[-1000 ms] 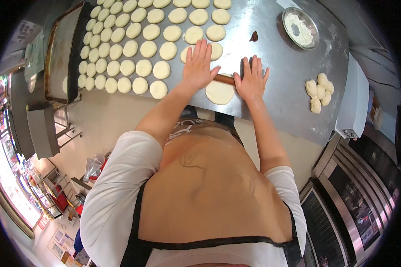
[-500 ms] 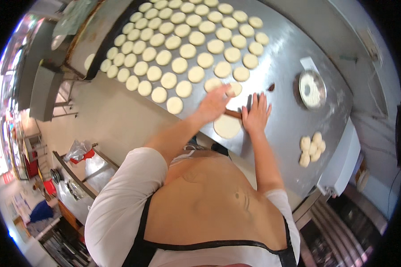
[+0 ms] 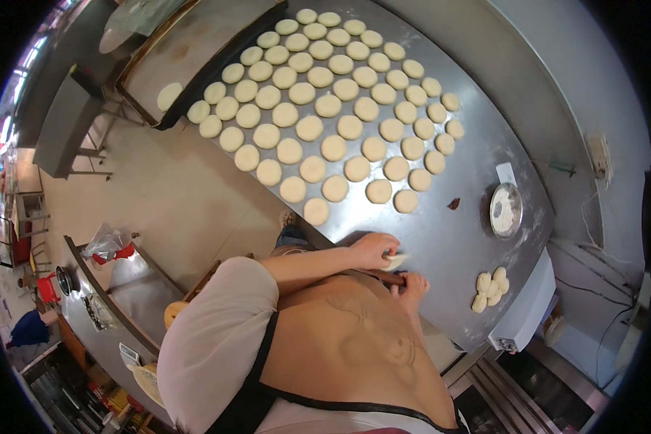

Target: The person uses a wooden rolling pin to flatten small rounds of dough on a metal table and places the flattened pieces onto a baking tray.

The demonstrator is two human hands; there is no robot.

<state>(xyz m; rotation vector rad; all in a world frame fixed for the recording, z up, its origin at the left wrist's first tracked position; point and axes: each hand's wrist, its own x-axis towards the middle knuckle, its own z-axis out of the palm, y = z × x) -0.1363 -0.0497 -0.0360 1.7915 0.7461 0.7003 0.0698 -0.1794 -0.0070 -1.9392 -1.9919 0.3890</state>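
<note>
At the near edge of the steel table (image 3: pixel 448 239), close to my apron, my left hand (image 3: pixel 373 250) is closed on the edge of a flat piece of dough (image 3: pixel 394 262), which looks smeared by motion. Just to the right, my right hand (image 3: pixel 412 287) has its fingers wrapped round the end of a thin brown rolling pin (image 3: pixel 385 276). The pin's other end is hidden behind my left forearm and apron. Beyond my hands, many round pale dough discs (image 3: pixel 357 168) lie in rows across the table.
At right stand a metal bowl of flour (image 3: pixel 506 211) and a small cluster of dough balls (image 3: pixel 490 288). A small dark object (image 3: pixel 453 203) lies mid-table. A dark-rimmed tray (image 3: pixel 195 50) with one dough disc (image 3: pixel 170 96) adjoins at far left. A wall borders the right side.
Both hands have come nearer my body. My left hand has left the rolling pin area and now grips the dough, which earlier lay flat beside the pin. The view has shifted.
</note>
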